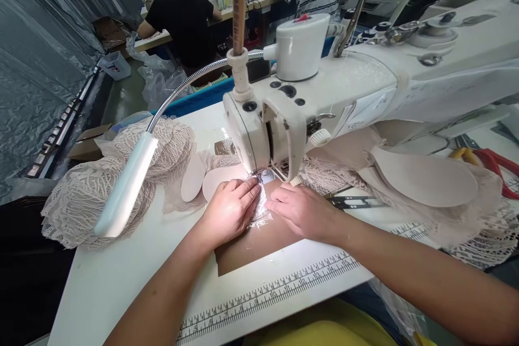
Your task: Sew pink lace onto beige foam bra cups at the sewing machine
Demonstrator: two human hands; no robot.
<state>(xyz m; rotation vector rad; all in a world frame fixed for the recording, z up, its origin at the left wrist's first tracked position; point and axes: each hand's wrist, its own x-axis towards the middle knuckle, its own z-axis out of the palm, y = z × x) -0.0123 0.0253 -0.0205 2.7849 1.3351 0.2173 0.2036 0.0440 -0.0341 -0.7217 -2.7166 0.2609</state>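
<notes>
A white sewing machine (263, 124) stands over the work, its needle area lit. Just in front of the presser foot, my left hand (233, 208) has its fingers pressed together on the pale beige fabric (239, 172). My right hand (302, 211) lies to the right of the needle, fingers curled in on the same fabric, with the fingertips partly hidden. Between the two hands shows a shiny, clear taped patch (261, 211) on a brown plate (251, 254). A smooth beige cup (193, 177) joined to lace lies left of the machine head.
Stacked lace pieces (97, 200) are at the left, under a bendable lamp (130, 184). Thread snips (359, 201), another beige cup (425, 175) and red-handled scissors (500, 165) lie right. A ruler strip (275, 294) runs along the front edge. Two people sit beyond.
</notes>
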